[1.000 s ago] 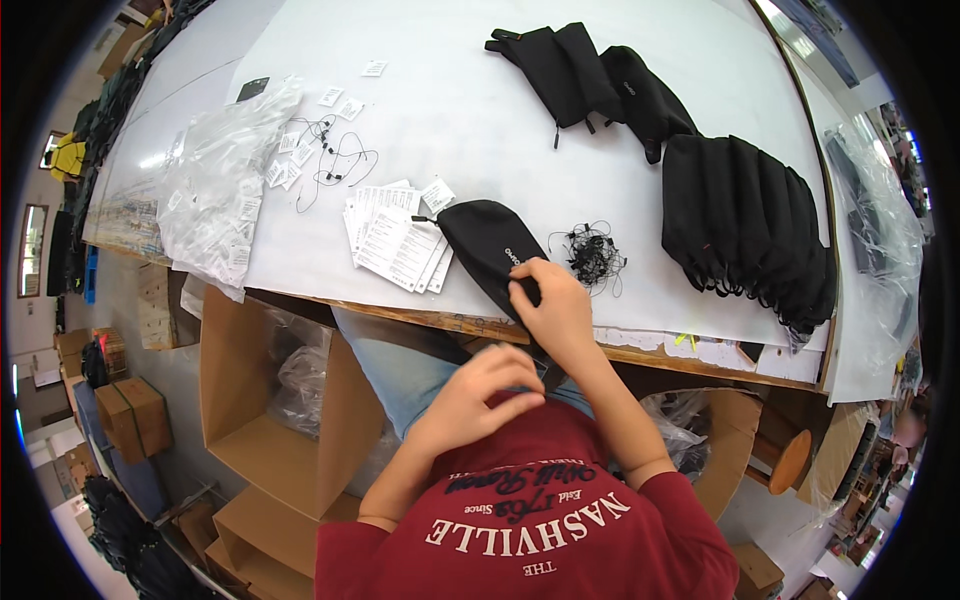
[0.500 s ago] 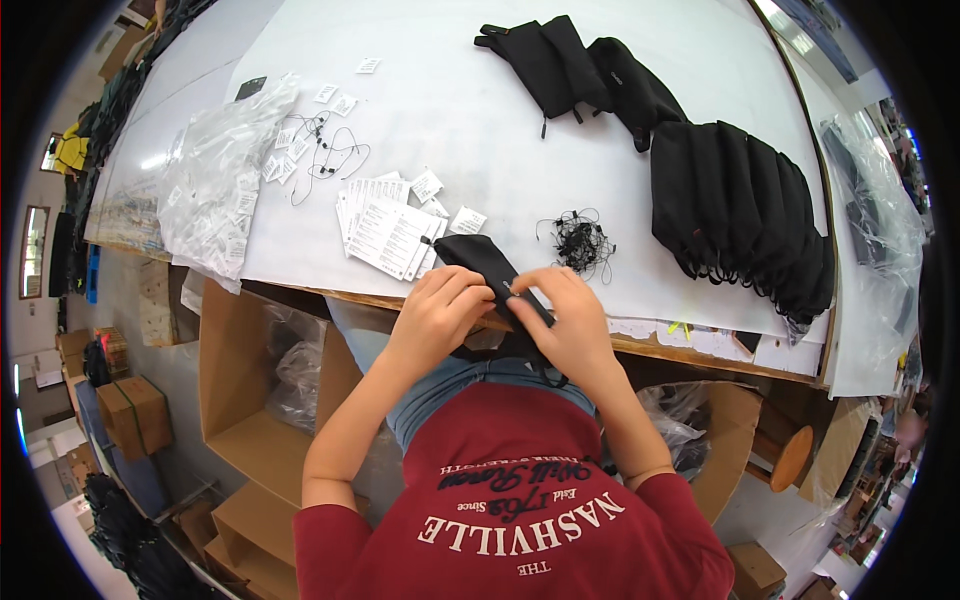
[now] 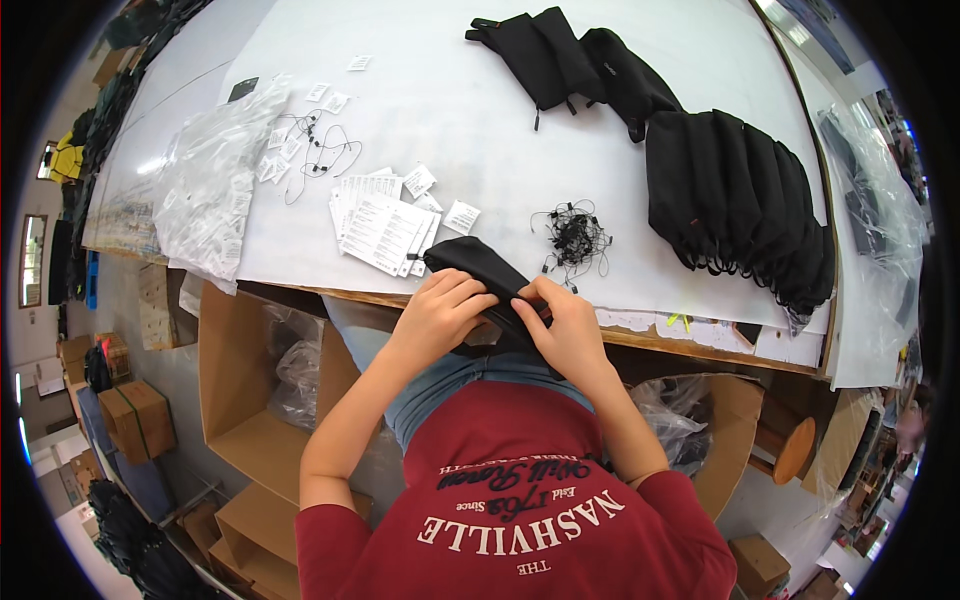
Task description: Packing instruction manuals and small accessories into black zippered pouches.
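A black fabric pouch is held at the table's near edge, slanting from upper left to lower right. My left hand is closed on its left side, fingers curled in. On its right side my right hand pinches the cloth between thumb and fingers. Just beyond the pouch, to the left, lie fanned white printed cards and small white tags. A tangle of thin black tag strings rests to the right of the pouch.
Black pouches stand in a row at the right, with more pouches lying behind. At the left sits a clear plastic bag of white tags, beside loose strings. An open cardboard box stands below the table's left front.
My right hand's fingers have shifted slightly along the pouch, and the pouch has turned a little in my hands. The table's things appear slightly shifted in view.
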Demonstrator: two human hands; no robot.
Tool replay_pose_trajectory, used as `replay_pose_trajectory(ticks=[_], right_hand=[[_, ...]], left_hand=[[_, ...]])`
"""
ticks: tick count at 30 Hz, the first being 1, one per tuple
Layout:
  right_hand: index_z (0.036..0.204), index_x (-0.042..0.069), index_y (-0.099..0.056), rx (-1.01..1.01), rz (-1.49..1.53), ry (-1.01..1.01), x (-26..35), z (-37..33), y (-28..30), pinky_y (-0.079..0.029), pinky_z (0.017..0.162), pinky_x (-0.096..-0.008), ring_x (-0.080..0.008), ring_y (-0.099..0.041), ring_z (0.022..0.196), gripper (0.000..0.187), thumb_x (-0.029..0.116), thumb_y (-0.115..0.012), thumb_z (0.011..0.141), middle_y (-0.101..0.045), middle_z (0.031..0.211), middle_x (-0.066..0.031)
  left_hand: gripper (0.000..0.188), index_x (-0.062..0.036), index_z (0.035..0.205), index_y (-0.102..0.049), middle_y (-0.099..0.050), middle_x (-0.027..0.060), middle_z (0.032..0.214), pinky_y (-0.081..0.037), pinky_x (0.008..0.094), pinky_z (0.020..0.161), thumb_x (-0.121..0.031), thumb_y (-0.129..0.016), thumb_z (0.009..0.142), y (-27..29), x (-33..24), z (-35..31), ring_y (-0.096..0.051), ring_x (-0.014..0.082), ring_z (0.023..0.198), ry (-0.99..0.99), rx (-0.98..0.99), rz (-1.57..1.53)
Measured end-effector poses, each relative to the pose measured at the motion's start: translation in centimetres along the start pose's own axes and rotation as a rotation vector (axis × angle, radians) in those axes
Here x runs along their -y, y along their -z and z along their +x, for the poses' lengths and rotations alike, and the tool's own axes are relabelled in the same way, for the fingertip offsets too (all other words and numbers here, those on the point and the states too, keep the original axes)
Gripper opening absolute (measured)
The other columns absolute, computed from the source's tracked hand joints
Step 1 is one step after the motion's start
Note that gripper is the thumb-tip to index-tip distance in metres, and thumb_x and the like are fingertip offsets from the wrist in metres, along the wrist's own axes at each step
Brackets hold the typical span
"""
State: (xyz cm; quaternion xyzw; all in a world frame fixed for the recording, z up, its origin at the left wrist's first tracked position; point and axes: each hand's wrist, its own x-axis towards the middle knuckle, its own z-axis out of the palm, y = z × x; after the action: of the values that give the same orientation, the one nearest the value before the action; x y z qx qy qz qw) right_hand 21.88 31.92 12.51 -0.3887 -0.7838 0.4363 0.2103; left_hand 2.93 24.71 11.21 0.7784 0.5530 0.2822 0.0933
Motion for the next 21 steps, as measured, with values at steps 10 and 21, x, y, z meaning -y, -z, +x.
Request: replay_pose_trajectory(ticks=[10, 21], right_hand=[[0.084, -0.002, -0.055, 0.043, 0.08, -0.057, 0.1, 0.3, 0.2, -0.05, 0.061, -0.0299, -0.024, -0.065, 0.065, 0.015, 0.011, -0.064, 0.085, -0.064, 0.073, -0.0139], [0.14, 0.01, -0.032, 0.249, 0.583, 0.012, -1.2, 1.2, 3.4, -0.034, 0.102, -0.0355, -0.024, -0.05, 0.117, 0.077, 0.027, -0.073, 0.077, -0.05, 0.128, -0.0142]], left_hand=[[0.031, -0.0054, 0.092, -0.063, -0.063, 0.0036, 0.089, -0.046, 0.0346, 0.079, -0.004, -0.069, 0.061, -0.4, -0.1, -0.1, -0.059, 0.0216, 0.084, -0.085, -0.082, 0.016], [0.028, -0.0022, 0.091, -0.061, -0.06, 0.0148, 0.116, -0.045, 0.0405, 0.085, -0.002, -0.069, 0.064, 4.3, -1.7, -0.2, -0.057, 0.0327, 0.096, 0.193, -0.077, 0.07]])
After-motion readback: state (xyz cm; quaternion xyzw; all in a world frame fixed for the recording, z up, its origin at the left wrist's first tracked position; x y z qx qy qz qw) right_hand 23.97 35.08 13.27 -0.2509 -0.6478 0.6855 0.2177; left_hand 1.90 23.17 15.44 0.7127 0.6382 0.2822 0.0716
